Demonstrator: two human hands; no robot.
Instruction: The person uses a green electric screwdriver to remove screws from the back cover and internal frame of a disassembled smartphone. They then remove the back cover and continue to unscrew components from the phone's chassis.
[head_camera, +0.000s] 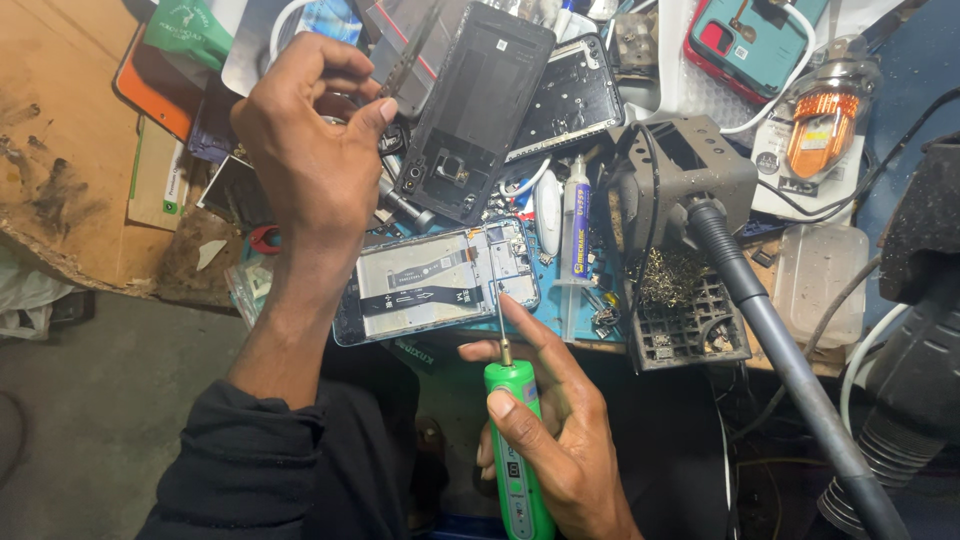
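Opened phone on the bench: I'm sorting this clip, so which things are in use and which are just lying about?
In use:
opened phone
green electric screwdriver in the right hand
tweezers in the left hand

Lying about:
black back cover
glue syringe
soldering iron stand
teal-cased phone

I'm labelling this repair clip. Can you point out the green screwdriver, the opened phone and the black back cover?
green screwdriver (517, 440): head view, on its green handle.
opened phone (425, 283): head view, on the exposed battery area.
black back cover (478, 110): head view, on its inner face.
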